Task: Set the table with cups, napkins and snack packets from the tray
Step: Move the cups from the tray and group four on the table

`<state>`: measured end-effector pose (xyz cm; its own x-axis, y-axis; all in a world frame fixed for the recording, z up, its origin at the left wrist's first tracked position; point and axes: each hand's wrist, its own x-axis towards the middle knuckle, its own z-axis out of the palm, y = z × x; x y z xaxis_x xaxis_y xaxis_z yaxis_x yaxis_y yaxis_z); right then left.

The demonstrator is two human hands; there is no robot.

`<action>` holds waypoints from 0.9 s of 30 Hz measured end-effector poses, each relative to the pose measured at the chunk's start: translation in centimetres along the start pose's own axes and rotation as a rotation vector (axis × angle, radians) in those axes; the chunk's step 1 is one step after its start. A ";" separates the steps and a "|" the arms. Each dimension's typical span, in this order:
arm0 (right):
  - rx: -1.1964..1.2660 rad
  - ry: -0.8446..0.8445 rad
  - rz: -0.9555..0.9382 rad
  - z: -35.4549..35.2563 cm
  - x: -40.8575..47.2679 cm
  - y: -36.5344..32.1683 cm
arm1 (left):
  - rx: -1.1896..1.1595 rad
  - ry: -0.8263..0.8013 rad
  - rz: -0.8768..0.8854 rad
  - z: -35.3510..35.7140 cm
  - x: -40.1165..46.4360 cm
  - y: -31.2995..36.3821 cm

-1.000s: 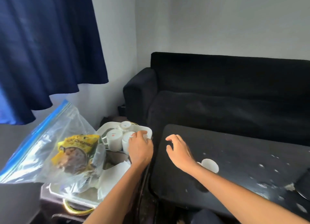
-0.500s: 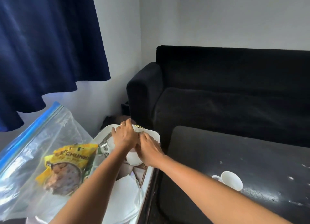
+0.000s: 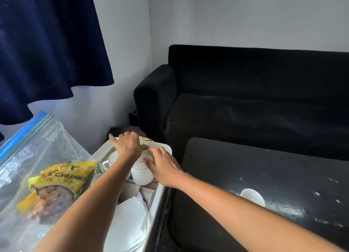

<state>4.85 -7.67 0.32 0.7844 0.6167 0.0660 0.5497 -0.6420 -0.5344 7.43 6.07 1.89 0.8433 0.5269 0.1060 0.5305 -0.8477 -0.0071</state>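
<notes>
1. My left hand [image 3: 129,147] is over the far end of the white tray [image 3: 158,192], at about ten o'clock from the middle of my view. Its fingers curl round a white cup [image 3: 142,139] there, with the forefinger sticking out toward eleven o'clock.
2. My right hand [image 3: 162,166] is just beside it, at its four o'clock, and the fingers and thumb pinch the base of an upturned cup [image 3: 141,173] standing on the tray.
3. Another cup [image 3: 113,158] sits under my left wrist.
4. White napkins [image 3: 130,216] lie at the tray's near end, toward six o'clock.
5. A yellow snack packet [image 3: 62,178] lies inside a clear zip bag [image 3: 32,151] at eight o'clock.
6. One cup on the table [image 3: 253,196] stands at four o'clock on the black table [image 3: 273,166].
</notes>
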 end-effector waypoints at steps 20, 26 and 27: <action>0.510 0.275 0.275 -6.3 -6.0 1.9 | -1.186 0.202 -0.195 -6.0 -10.1 7.7; 0.714 0.315 0.368 -6.9 -10.7 5.2 | -1.402 0.072 -0.251 -4.7 -16.8 11.7; 0.781 0.306 0.388 -7.1 -11.3 5.8 | -1.411 0.058 -0.251 -4.5 -17.6 12.5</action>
<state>1.17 -21.60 2.45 0.9761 0.2036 -0.0762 -0.0302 -0.2202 -0.9750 -1.21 -14.08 4.42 0.7189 0.6951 -0.0036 0.1056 -0.1041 0.9889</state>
